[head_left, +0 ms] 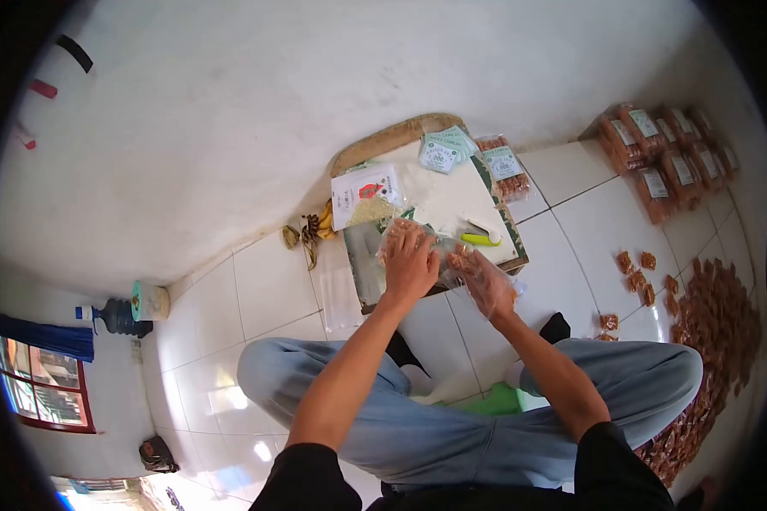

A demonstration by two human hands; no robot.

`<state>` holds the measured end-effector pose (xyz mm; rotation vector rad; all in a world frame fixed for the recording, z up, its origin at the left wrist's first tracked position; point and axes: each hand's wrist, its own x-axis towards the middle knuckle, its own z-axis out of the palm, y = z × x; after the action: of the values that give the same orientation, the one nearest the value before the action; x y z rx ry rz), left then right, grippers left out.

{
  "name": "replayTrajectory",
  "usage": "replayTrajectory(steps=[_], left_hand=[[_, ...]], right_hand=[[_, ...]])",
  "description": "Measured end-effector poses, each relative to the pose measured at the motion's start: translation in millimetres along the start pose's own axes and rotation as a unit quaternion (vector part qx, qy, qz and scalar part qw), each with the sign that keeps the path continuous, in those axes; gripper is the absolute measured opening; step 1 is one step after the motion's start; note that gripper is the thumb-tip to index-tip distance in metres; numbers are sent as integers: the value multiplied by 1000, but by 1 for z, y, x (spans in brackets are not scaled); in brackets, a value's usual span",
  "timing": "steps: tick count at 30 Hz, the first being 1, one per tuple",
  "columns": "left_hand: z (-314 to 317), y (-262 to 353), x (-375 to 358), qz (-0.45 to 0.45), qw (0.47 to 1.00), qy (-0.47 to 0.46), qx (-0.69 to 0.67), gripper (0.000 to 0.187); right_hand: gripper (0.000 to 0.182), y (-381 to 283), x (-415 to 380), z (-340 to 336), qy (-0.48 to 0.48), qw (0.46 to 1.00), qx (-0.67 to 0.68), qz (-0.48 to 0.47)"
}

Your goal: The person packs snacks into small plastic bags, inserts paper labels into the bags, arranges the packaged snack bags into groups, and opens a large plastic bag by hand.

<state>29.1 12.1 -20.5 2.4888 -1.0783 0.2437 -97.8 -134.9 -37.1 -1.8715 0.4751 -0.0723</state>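
Over the near edge of a low table [435, 198], both hands hold a clear plastic bag [443, 244] containing small brown snack packets. My left hand [412, 266] has its fingers curled over the left part of the bag. On the right, my right hand [486, 278] grips the other end, with clear film lying across its fingers and part of the grip hidden. A lime-green stapler [481, 239] rests on the tabletop just beyond my right hand. Left of it lies a white printed pack of plastic bags [366, 189].
Green-and-white label cards [443, 152] lie at the table's far end, beside a filled snack pack [504, 166]. Stacked labelled packs [677, 162] stand at the right wall. A heap of brown packets [714, 332] covers the floor at right. Bananas [324, 223] sit left of the table.
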Motion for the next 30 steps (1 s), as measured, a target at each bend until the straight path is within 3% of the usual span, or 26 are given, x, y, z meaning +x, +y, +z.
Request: replayTrajectory(steps=[1,2,5,8,11,13,16,18,19,21,23,28,30], left_hand=[[7,-11,1,53,998,21,14,19],[9,-13,-2,52,998,-16,10,18],[18,-19,-6,55,998,0,5,18],[24,-22,-13,48,999,7,-17,21],[24,-21,-18,82,996,27,-25,27],[23,-22,-20,81,996,12,-24,29],[25,-25,-22,80,997,-13,-17,33],[24,-26,-20,80,997,-22,-12,36],[23,-26,-21,86,996,-23,-5,44],[20,-26,-19,91,996,-24,-1,51],[17,-30,-12,119,991,-46,28,71],[13,-34,-2,144,984,-104,33,79],[12,-35,1,151,982,-108,31,79]], right_hand=[[48,-14,-1,-2,13,996,-78,42],[48,-18,-4,-3,13,996,-81,44],[39,-10,-1,4,34,993,-72,84],[36,18,12,24,123,989,85,-14],[37,14,18,25,120,976,136,-117],[35,0,11,23,173,979,-46,-96],[31,13,20,23,167,970,-125,-121],[30,4,19,22,146,983,-76,-77],[29,1,19,21,125,991,-25,-32],[28,7,26,23,118,992,-38,-7],[27,12,31,25,111,992,-51,15],[34,-1,29,16,86,992,-8,-96],[34,19,40,22,71,993,-18,-97]])
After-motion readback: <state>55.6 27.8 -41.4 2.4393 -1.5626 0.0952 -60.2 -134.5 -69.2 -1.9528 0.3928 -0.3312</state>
